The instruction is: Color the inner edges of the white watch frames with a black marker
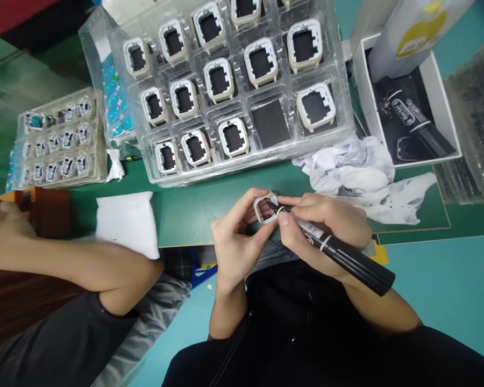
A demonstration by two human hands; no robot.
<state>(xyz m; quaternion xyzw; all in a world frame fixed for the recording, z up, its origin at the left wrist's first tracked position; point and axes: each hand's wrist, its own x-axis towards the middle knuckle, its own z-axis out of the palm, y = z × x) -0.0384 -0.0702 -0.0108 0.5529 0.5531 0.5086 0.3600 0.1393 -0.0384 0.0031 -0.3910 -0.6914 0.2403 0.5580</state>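
My left hand (236,236) pinches a small white square frame (265,208) over the table's front edge. My right hand (326,228) grips a black marker pen (339,252), whose tip touches the inside of that frame. Straight ahead lies a clear plastic tray (226,172) holding several more white frames (261,62) in its pockets; one pocket (270,123) near the front is bare and shows only a dark square.
A crumpled, ink-stained white cloth (358,172) lies right of my hands. Behind it stands a white box (443,97) holding another black marker. At left are a smaller tray of tiny parts (60,140), a white pad (125,220) and another person's arm (76,263).
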